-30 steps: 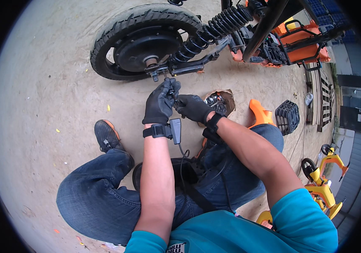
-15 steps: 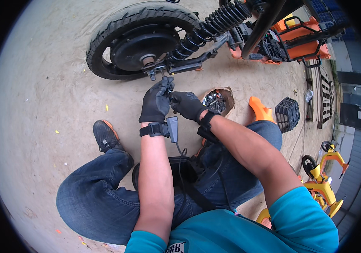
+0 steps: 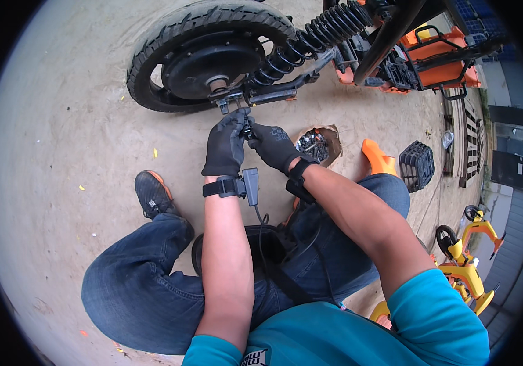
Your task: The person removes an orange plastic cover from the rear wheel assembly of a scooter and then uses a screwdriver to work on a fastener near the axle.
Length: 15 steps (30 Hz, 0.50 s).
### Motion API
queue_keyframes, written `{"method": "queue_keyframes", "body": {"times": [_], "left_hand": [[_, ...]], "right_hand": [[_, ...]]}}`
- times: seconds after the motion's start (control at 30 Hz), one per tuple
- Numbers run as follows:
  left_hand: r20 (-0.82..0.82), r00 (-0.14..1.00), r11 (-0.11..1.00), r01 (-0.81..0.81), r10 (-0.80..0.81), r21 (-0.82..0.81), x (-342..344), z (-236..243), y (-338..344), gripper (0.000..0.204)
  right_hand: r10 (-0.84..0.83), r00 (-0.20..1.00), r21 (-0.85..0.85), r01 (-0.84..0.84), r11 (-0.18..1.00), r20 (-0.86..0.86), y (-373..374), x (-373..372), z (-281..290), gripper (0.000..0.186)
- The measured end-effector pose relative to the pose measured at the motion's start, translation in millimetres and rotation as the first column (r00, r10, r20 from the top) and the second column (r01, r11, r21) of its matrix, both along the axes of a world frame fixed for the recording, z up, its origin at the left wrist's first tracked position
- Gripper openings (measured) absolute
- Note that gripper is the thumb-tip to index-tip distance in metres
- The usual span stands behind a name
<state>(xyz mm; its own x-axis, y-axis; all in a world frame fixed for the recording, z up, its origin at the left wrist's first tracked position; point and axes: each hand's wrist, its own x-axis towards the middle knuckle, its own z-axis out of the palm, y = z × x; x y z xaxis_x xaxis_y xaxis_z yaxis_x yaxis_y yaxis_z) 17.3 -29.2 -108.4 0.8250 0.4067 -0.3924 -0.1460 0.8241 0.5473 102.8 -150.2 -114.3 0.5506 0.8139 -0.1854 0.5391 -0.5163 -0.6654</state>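
Both my hands wear black gloves and meet just below the axle end of a wheel (image 3: pixel 145 61). My left hand (image 3: pixel 225 146) pinches a small black part (image 3: pixel 248 130), whose exact kind I cannot make out. From the right, my right hand (image 3: pixel 272 146) has its fingers closed on the lower end of that same part. Above them are the wheel's round black hub (image 3: pixel 203 67), the axle nut (image 3: pixel 217 84) and a black swingarm (image 3: pixel 274 96). A coil-spring shock absorber (image 3: pixel 292 58) slants up to the right. My fingertips partly cover the part.
Right of my hands lies a torn cardboard box (image 3: pixel 335 146) of small metal pieces. Beyond it are an orange object (image 3: pixel 377 158) and a black ribbed block (image 3: pixel 416 166). Wooden pallets (image 3: pixel 472 140) and yellow bikes (image 3: pixel 466 274) stand farther right. My shoe (image 3: pixel 153 194) rests on the concrete.
Both hands have shifted up a little toward the axle, still on the small black part. My right hand has tilted slightly. The wheel sits slightly farther right in view.
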Motion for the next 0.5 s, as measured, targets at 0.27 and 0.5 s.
{"method": "queue_keyframes", "body": {"times": [0.27,0.5], "left_hand": [[0.016,1.000,0.999,-0.014,0.013,0.051,0.1,1.0,-0.2,0.029],[-0.123,0.992,0.982,0.028,-0.005,0.188,2.8,5.8,0.8,0.027]], "right_hand": [[0.041,0.999,-0.032,-0.042,0.999,-0.030,2.5,-3.1,0.4,0.021],[0.106,0.994,-0.077,-0.104,0.992,0.019,0.7,-1.9,-2.2,0.026]]}}
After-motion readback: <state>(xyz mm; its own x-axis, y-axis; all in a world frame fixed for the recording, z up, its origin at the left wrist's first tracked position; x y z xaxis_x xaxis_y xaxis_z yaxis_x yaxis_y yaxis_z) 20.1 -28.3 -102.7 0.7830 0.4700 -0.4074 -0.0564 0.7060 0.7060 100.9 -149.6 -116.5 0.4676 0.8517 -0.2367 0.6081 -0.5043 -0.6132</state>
